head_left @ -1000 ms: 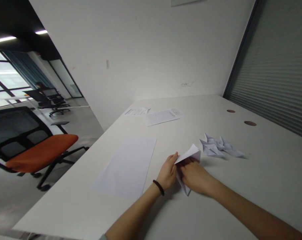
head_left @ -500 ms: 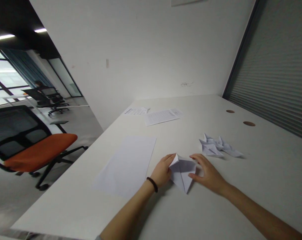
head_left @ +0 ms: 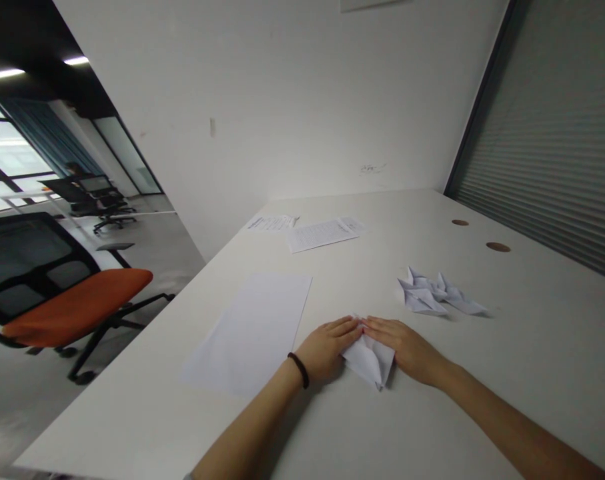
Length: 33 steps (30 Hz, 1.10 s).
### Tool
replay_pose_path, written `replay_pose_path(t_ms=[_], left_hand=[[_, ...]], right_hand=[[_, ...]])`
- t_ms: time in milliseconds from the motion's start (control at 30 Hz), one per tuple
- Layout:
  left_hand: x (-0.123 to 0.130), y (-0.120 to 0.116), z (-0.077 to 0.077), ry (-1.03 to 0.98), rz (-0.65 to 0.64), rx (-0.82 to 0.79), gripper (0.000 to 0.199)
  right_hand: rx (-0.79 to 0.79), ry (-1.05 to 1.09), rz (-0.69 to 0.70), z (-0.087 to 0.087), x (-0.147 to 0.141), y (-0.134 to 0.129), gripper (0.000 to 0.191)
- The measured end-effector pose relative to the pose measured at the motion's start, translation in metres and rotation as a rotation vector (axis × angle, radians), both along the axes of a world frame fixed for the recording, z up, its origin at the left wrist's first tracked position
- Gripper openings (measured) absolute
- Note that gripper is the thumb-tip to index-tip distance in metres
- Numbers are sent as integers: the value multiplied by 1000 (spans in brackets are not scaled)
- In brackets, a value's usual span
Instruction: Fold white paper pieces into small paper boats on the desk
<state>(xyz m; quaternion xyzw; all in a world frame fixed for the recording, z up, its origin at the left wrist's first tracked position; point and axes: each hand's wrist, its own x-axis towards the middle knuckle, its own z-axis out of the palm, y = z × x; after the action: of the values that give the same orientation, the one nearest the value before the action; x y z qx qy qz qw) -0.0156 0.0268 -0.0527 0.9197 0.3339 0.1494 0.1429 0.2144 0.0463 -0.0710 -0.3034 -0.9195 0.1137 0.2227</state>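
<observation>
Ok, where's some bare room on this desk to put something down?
The biggest bare patch of white desk is right of the folded paper shapes, past the right hand. Another lies between those shapes and the printed pages. It's crowded at the small folded paper, between the left hand and the right hand.

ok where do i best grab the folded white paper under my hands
Probably by the pointed tip of the folded white paper, coming from your side: that corner sticks out toward you uncovered, while your left hand and right hand lie over its upper part. Pinch the tip with your fingers.
</observation>
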Motion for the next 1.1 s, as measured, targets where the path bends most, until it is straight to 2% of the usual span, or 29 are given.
replay_pose_path(t_ms=[133, 200, 333, 433, 567, 800, 900, 1000, 1100], left_hand=[[-4, -4, 9, 87, -71, -56, 81], [-2, -7, 13, 99, -54, -58, 75], [13, -12, 14, 46, 115, 5, 48], [26, -15, 8, 50, 243, 61, 48], [31, -15, 3, 102, 249, 57, 59], [28, -14, 6, 108, 234, 17, 69], [29, -15, 7, 114, 241, 23, 78], [33, -15, 6, 123, 266, 40, 85], [39, -13, 5, 128, 314, 70, 84]], right_hand=[[-34, -115, 40, 7, 6, -5, 54], [-59, -160, 49, 10, 9, -9, 55], [-74, -236, 81, 12, 11, -14, 69], [-69, -238, 105, 10, 10, -16, 76], [-91, -187, 110, 11, 10, -17, 79], [-216, 152, 72, 28, -1, -23, 33], [-290, 212, 56, 34, -6, -25, 15], [-332, 239, 122, 36, -3, -25, 10], [-323, 225, 148, 36, 0, -24, 7]])
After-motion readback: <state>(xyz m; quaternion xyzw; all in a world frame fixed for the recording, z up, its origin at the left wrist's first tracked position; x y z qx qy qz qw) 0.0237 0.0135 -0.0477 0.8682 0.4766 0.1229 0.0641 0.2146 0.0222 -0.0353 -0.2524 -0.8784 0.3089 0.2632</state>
